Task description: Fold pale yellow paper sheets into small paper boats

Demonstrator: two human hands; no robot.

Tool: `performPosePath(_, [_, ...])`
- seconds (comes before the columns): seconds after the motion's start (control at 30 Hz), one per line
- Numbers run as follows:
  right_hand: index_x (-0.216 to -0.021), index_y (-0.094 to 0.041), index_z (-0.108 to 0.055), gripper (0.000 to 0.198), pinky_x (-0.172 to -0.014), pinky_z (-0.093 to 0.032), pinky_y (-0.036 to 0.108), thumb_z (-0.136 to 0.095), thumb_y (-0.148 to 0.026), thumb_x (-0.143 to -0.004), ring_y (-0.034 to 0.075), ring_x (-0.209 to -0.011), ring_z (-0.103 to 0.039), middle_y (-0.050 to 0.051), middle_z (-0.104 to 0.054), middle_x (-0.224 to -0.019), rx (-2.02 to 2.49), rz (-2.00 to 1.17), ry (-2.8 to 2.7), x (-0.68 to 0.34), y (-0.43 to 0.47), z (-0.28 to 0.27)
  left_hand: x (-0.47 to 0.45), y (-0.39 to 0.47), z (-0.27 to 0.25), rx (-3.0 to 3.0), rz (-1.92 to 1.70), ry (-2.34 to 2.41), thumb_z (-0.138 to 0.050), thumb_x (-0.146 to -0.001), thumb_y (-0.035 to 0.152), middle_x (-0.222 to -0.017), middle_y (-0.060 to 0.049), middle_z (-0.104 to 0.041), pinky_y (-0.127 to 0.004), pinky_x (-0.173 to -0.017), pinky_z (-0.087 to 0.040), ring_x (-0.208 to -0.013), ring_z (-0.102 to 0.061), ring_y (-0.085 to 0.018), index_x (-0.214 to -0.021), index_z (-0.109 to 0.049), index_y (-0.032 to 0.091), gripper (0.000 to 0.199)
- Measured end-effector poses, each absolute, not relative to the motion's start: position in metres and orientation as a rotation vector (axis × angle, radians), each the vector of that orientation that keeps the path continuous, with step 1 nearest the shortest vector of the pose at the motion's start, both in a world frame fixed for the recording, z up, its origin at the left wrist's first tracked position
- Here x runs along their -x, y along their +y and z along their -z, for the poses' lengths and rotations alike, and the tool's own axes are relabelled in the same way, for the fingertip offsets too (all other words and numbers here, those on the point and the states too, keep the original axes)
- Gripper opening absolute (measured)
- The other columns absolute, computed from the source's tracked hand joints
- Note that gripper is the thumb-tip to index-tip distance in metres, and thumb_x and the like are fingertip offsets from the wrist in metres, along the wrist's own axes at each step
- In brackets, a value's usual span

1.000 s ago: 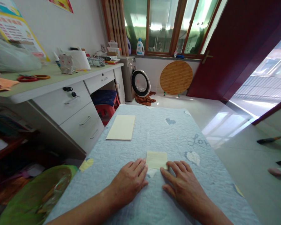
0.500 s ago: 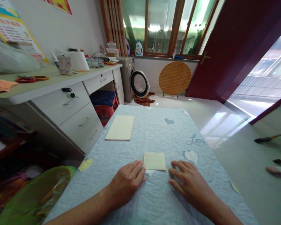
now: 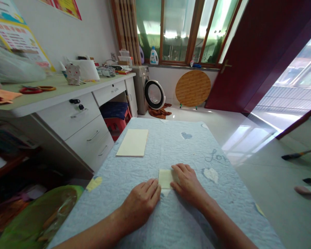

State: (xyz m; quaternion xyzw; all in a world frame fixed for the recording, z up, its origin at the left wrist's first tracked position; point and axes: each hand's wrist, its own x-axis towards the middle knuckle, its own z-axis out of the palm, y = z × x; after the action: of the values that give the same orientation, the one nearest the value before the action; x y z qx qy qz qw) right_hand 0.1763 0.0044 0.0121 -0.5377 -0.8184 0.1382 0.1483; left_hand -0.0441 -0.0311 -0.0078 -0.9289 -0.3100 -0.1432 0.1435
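Note:
A small pale-yellow piece of paper [image 3: 165, 179], apparently folded, lies flat on the blue quilted cloth [image 3: 166, 145]. At its left edge is my left hand [image 3: 142, 199], fingers pressed together, with the tips touching the paper. My right hand [image 3: 188, 183] covers the right part of the same paper. Its fingers reach over the upper side and its thumb lies near the lower edge, spread apart. The paper's right end is hidden beneath this hand. Farther off on the left, a larger stack of pale-yellow paper [image 3: 132, 142] rests apart from both hands.
To the left stands a white desk [image 3: 83, 117] with scissors [image 3: 32, 90] on top. A green-lined bin [image 3: 38, 221] sits below the cloth's left edge. Beyond are a washing machine with its door [image 3: 154, 94] open and a round wooden tabletop [image 3: 193, 88].
My right hand has moved left from beside the small paper onto its right part. My left hand stays at the left edge. The view has tilted slightly upward.

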Motion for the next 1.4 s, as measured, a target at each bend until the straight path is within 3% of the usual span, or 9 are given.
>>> performPosePath(0.17, [-0.114,-0.021,-0.062,0.035,-0.094,-0.039,0.039,-0.066,-0.018,-0.079,0.025,-0.104,-0.05,0.007,-0.06,-0.111,1.533,-0.447,-2.314,-0.178,0.005,-0.009,0.051,-0.032,0.007,2.716,0.501,-0.889,-0.045,-0.095,0.012,-0.111,-0.018,-0.071,-0.041,-0.082,-0.061,-0.1,-0.07,-0.029,-0.112,-0.063,0.007,0.026])
performPosePath(0.3, [-0.098,-0.021,-0.065,0.021,-0.087,-0.04,0.036,-0.063,-0.012,-0.079,0.023,-0.096,-0.052,0.005,-0.061,-0.098,1.519,-0.485,-2.22,-0.181,0.009,-0.004,0.05,-0.03,-0.001,2.845,0.604,-1.199,-0.054,-0.089,0.013,-0.109,-0.013,-0.072,-0.042,-0.085,-0.059,-0.097,-0.069,-0.027,-0.106,-0.063,0.013,0.02])
performPosePath(0.43, [-0.079,-0.019,-0.06,0.011,-0.08,-0.041,0.033,-0.057,-0.009,-0.079,0.02,-0.086,-0.053,0.003,-0.061,-0.085,1.426,-0.559,-2.055,-0.182,0.011,-0.001,0.039,-0.022,-0.016,2.895,0.835,-1.668,-0.066,-0.078,0.013,-0.118,-0.013,-0.067,-0.043,-0.093,-0.054,-0.107,-0.065,-0.027,-0.122,-0.054,0.014,0.046])
performPosePath(0.5, [-0.077,-0.02,-0.057,0.011,-0.079,-0.041,0.033,-0.054,-0.009,-0.08,0.02,-0.085,-0.053,0.003,-0.06,-0.082,1.341,-0.567,-2.0,-0.183,0.011,-0.004,0.032,-0.017,-0.023,2.971,0.968,-1.777,-0.066,-0.075,0.013,-0.116,-0.01,-0.067,-0.038,-0.09,-0.054,-0.104,-0.065,-0.024,-0.122,-0.053,0.016,0.049])
performPosePath(0.7, [-0.08,-0.022,-0.058,0.013,-0.084,-0.043,0.036,-0.052,-0.014,-0.088,0.021,-0.09,-0.054,0.004,-0.059,-0.088,1.149,-0.408,-1.914,-0.186,0.006,-0.015,0.015,-0.002,-0.032,3.004,1.309,-1.964,-0.054,-0.085,0.015,-0.081,0.0,-0.069,-0.025,-0.068,-0.048,-0.073,-0.065,-0.016,-0.09,-0.064,0.02,0.012])
performPosePath(0.8, [-0.093,-0.023,-0.062,0.011,-0.088,-0.043,0.04,-0.053,-0.016,-0.091,0.023,-0.097,-0.053,0.006,-0.059,-0.097,1.146,-0.239,-1.899,-0.188,0.004,-0.014,0.013,0.001,-0.026,2.912,1.408,-1.989,-0.051,-0.091,0.022,-0.071,0.001,-0.066,-0.024,-0.062,-0.044,-0.065,-0.061,-0.015,-0.082,-0.065,0.019,0.017])
performPosePath(0.93, [-0.113,-0.026,-0.062,0.025,-0.093,-0.041,0.044,-0.053,-0.016,-0.092,0.025,-0.105,-0.05,0.008,-0.056,-0.109,1.122,-0.033,-1.947,-0.186,-0.001,-0.012,0.012,0.002,-0.014,2.84,1.443,-1.863,-0.048,-0.091,0.019,-0.075,-0.001,-0.068,-0.024,-0.064,-0.045,-0.068,-0.062,-0.016,-0.083,-0.066,0.019,0.019])
performPosePath(1.23, [-0.101,-0.029,-0.068,0.024,-0.096,-0.039,0.045,-0.052,-0.014,-0.093,0.024,-0.104,-0.048,0.006,-0.056,-0.107,1.014,0.053,-2.066,-0.174,-0.011,-0.021,0.012,0.003,-0.003,2.899,1.337,-1.802,-0.046,-0.089,0.012,-0.081,-0.002,-0.069,-0.025,-0.068,-0.047,-0.074,-0.065,-0.017,-0.089,-0.064,0.019,0.019])
performPosePath(1.4, [-0.117,-0.03,-0.065,0.032,-0.097,-0.039,0.045,-0.052,-0.014,-0.093,0.025,-0.106,-0.047,0.008,-0.055,-0.112,1.021,0.053,-2.079,-0.171,-0.01,-0.021,0.013,0.002,-0.003,2.932,1.375,-1.712,-0.046,-0.088,0.009,-0.088,-0.002,-0.071,-0.026,-0.075,-0.049,-0.081,-0.067,-0.017,-0.095,-0.065,0.021,0.024])
